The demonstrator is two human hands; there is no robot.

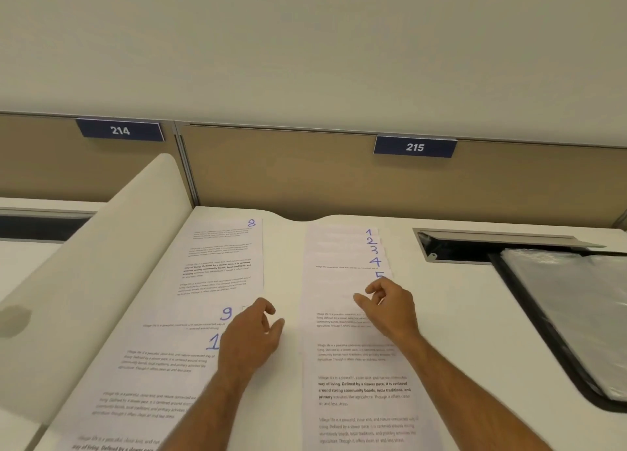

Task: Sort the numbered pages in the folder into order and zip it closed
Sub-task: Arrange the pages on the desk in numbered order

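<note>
White surface (458,301) in a cubicle, tan partition behind with number plates 214 (120,130) and 215 (414,147), cable hatch (475,247) open at right. I read this as mid-sort: pages out of the folder and split into two groups.

Right stack (353,365) is fanned so the handwritten numbers 1, 2, 3, 4, 5 show down its top right corner, in order. Left group is unsorted leftovers: page 8 (224,257) farthest, page 9 (190,318) overlapping it, then a sheet (152,365) starting with "1", second digit hidden by my wrist, probably 10. I can't see 6 or 7 anywhere.

Folder (576,315): dark-edged, clear-fronted, lying at the right edge of the surface, well apart from both groups. Can't tell zip state from here.

Left hand (252,335): fingers loosely curled, holding nothing, hovering over or resting on the edge of page 9, touching unclear.
Right hand (390,306): thumb and fingers drawn together just below the "5", looks like a pinch on the top sheet's corner, but I can't confirm paper is between them.

Next move, my guess: find 6, lay it on the right stack just below the 5. Needs a single-sheet lift without dragging the fan out of line.
</note>
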